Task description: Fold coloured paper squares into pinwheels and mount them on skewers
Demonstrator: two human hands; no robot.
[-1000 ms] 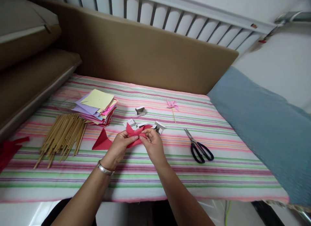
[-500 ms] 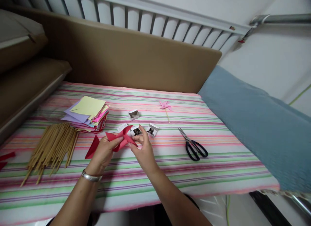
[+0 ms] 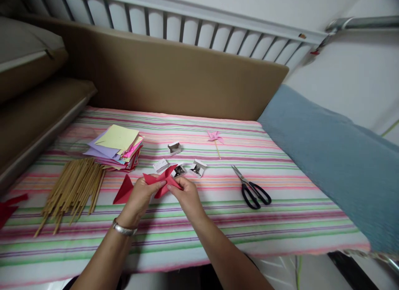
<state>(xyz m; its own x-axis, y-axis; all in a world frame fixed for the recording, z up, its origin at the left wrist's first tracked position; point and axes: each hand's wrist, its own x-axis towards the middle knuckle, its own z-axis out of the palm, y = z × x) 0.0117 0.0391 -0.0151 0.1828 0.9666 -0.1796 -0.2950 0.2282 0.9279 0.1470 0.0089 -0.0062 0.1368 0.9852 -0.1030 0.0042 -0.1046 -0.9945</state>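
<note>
Between my two hands is a red paper pinwheel (image 3: pixel 161 182) with its points folded in toward the middle. My left hand (image 3: pixel 141 197) grips its left side, the thumb pressed near the centre. On the right side my right hand (image 3: pixel 186 194) pinches the paper, its thumb also close to the centre. Whether a pin sits in the middle is too small to tell. Just beyond the pinwheel stand a small white box of metal pins (image 3: pixel 179 171) and a second such box (image 3: pixel 198 169). A folded red paper piece (image 3: pixel 124 190) lies left of my left hand.
Bundled wooden sticks (image 3: pixel 73 186) and a stack of coloured paper squares (image 3: pixel 116 140) lie at left. Black-handled scissors (image 3: pixel 251 188) rest at right. Farther back are a pink pinwheel on a stick (image 3: pixel 215 137) and an open white box (image 3: pixel 174 148). A striped cloth (image 3: pixel 280 227) covers the surface.
My right hand's raised fingers have come down, and its thumb has moved in to the pinwheel's centre. The whole view has shifted slightly, so the surroundings sit farther right.
</note>
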